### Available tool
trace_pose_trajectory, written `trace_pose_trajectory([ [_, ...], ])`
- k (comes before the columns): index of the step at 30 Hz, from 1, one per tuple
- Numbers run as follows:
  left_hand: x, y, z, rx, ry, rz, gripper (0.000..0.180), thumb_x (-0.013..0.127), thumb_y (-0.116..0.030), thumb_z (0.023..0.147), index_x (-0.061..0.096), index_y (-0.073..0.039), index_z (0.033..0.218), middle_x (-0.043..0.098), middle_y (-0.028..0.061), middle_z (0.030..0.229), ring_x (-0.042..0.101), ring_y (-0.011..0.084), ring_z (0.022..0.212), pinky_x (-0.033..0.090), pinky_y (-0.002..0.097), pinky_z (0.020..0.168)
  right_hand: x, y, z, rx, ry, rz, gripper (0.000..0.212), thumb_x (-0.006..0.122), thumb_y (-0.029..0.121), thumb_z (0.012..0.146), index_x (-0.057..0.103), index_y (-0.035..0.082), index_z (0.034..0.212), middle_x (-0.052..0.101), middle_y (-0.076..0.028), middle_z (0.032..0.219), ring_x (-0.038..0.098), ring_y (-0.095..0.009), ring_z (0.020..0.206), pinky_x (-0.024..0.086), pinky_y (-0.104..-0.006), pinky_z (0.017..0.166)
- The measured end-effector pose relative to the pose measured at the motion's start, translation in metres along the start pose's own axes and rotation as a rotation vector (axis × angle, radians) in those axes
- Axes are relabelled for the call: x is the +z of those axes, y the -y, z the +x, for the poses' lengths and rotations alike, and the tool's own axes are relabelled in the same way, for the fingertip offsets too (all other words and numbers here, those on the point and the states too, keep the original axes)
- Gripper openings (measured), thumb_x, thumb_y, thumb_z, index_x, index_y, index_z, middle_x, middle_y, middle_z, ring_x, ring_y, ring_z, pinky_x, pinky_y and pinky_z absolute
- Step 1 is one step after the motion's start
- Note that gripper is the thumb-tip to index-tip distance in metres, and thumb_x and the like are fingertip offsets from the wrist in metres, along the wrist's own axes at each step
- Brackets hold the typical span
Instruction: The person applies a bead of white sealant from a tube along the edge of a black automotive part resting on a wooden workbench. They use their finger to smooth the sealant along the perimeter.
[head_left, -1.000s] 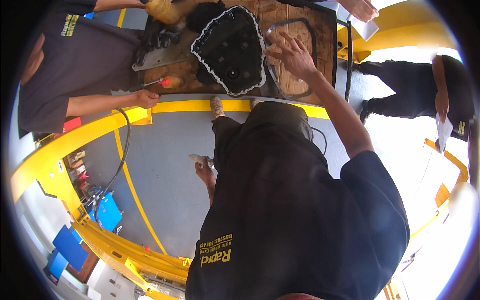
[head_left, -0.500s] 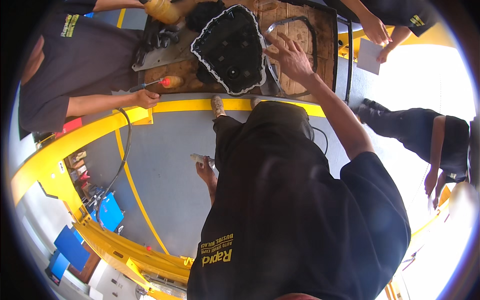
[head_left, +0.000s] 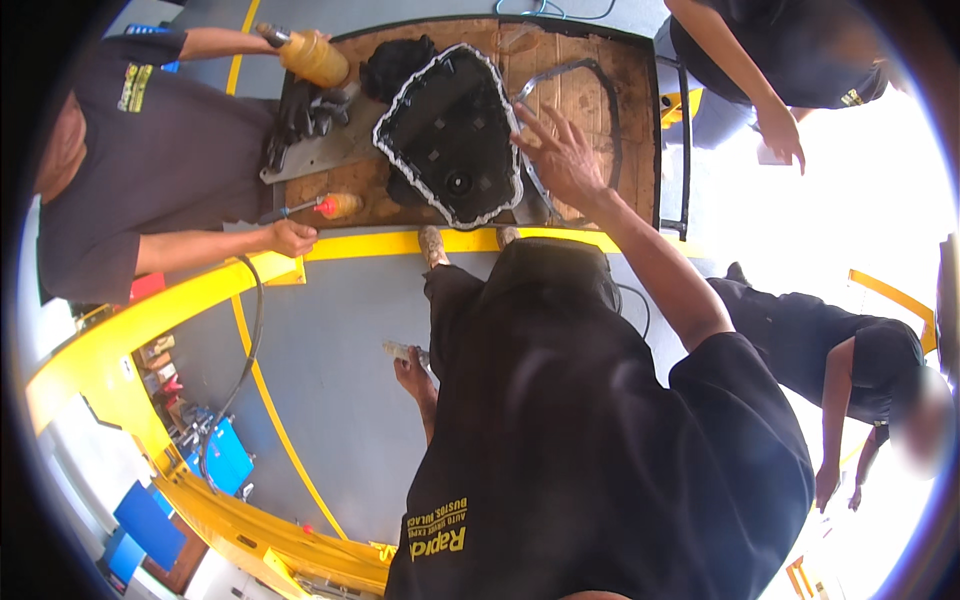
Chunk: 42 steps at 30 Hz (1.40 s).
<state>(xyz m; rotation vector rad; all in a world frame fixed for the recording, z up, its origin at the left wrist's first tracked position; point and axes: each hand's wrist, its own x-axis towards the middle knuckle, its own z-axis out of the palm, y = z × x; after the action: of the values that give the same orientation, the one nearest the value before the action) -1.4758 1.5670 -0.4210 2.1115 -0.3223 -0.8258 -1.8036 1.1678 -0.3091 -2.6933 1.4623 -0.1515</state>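
A black oil pan [head_left: 435,130] lies on the cardboard-covered table, with a thick pale grey bead of sealant along its rim. My right hand [head_left: 565,165] hovers by the pan's right rim, fingers spread and nothing in them; whether a fingertip touches the rim I cannot tell. Below it, a thin dark gasket-like frame [head_left: 612,120] lies to the right of the pan. Down at my left side, my left hand [head_left: 413,376] is closed around a pale tube [head_left: 400,351], partly hidden by the fingers.
At left, a co-worker's hand [head_left: 292,238] rests by a red-tipped bottle [head_left: 340,206]; their other hand is near an amber bottle [head_left: 318,60]. Black gloves [head_left: 300,115] and a dark cloth [head_left: 395,70] lie nearby. A yellow beam [head_left: 365,243] runs along the table's near side.
The whole view has shifted, so the table sits lower. My right hand stays beside the pan's rim. At the upper right, a person's hand and grey sheet have moved; the person at right leans lower.
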Motion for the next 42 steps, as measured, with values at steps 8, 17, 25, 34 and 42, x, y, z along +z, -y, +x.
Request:
trace_pose_trajectory([
  [8,-0.004,0.014,0.005,-0.034,0.011,-0.065,0.037,0.071,-0.025,0.102,0.06,0.007,0.115,0.07,0.0134,0.104,0.065,0.0204,0.091,0.053,0.0368,0.081,-0.012,0.004,0.001,-0.016,0.041,-0.02,0.061,0.063,0.005,0.092,0.065,0.039,0.143,0.022,0.003,0.174,0.026,-0.032,0.157,0.032,-0.0484,0.125],
  [17,-0.003,0.008,0.008,0.006,0.023,-0.027,0.034,0.071,-0.023,0.102,0.061,0.007,0.113,0.071,0.0147,0.105,0.066,0.0215,0.093,0.053,0.0372,0.082,-0.019,0.001,-0.012,-0.01,0.117,-0.017,0.059,0.061,0.01,0.095,0.06,0.04,0.146,0.022,0.005,0.174,0.023,-0.031,0.158,0.031,-0.049,0.125],
  [25,-0.004,0.012,0.017,-0.007,0.043,0.036,0.036,0.072,-0.024,0.101,0.062,0.008,0.114,0.072,0.0164,0.107,0.068,0.0225,0.095,0.054,0.0371,0.084,-0.011,0.0,-0.011,0.008,0.04,0.025,0.053,0.061,0.012,0.095,0.066,0.037,0.141,0.025,0.005,0.173,0.027,-0.031,0.157,0.034,-0.0496,0.122],
  [34,0.003,0.01,0.011,-0.009,0.039,0.0,0.038,0.072,-0.027,0.101,0.061,0.007,0.115,0.071,0.0157,0.106,0.068,0.0218,0.094,0.055,0.0364,0.084,0.0,-0.001,-0.013,-0.042,-0.042,0.056,0.069,0.07,0.003,0.081,0.066,0.037,0.141,0.027,0.003,0.173,0.027,-0.035,0.156,0.036,-0.0525,0.121],
  [42,0.004,0.008,0.005,-0.033,0.033,-0.04,0.039,0.072,-0.028,0.1,0.061,0.006,0.115,0.071,0.014,0.104,0.067,0.0202,0.093,0.054,0.0358,0.081,-0.005,0.0,-0.018,-0.085,-0.037,0.093,0.06,0.067,0.004,0.087,0.069,0.035,0.138,0.029,0.003,0.172,0.029,-0.034,0.155,0.037,-0.0539,0.121],
])
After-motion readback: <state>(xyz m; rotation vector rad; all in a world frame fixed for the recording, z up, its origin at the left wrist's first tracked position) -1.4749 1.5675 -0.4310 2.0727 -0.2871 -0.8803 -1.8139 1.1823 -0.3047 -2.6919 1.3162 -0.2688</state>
